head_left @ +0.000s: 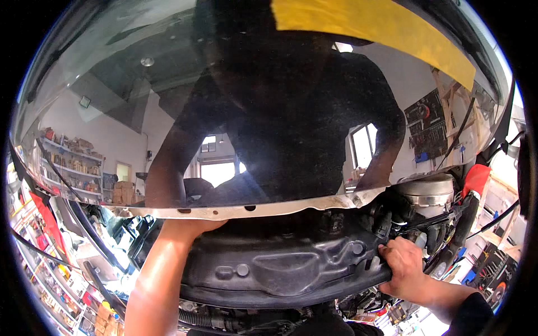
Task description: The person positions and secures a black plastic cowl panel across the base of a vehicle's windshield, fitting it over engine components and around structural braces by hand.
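A wide black moulded panel [291, 269] with raised shapes and round plugs lies across the car's bay, below the windscreen [280, 129]. At its right end my right hand [404, 267] is closed around the panel's edge, fingers curled and thumb low. My left hand [196, 227] reaches from below to the left part of the panel, under the pale metal lip [269, 210] along the windscreen's bottom edge. Its fingers are hidden behind that lip, so their grip does not show. Dark connectors and hoses [384, 219] crowd the panel's right end.
A round silver canister [427, 190] stands at the right, next to a red cover [475, 178]. Below the panel run a ribbed hose [204, 319] and engine parts. Yellow sheet [381, 28] crosses the glass, which reflects my body and the workshop. Shelves [50, 285] stand far left.
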{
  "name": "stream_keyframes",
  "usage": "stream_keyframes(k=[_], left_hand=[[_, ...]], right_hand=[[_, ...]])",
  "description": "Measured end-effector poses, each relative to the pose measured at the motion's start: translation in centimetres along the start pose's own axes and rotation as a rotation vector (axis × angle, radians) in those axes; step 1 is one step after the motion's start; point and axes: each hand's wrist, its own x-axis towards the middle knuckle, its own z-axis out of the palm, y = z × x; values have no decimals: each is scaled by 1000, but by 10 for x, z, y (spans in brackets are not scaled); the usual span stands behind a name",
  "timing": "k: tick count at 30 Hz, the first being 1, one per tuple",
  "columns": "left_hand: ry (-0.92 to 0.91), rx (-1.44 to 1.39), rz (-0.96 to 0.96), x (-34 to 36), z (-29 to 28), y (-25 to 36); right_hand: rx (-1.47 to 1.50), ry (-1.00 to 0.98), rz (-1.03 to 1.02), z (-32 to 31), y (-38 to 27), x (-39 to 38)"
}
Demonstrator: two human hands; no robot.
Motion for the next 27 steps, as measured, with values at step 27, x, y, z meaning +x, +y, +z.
stream_keyframes(k=[27], left_hand=[[135,25,256,22,23,9]], right_hand=[[55,-47,36,-6,2,4]])
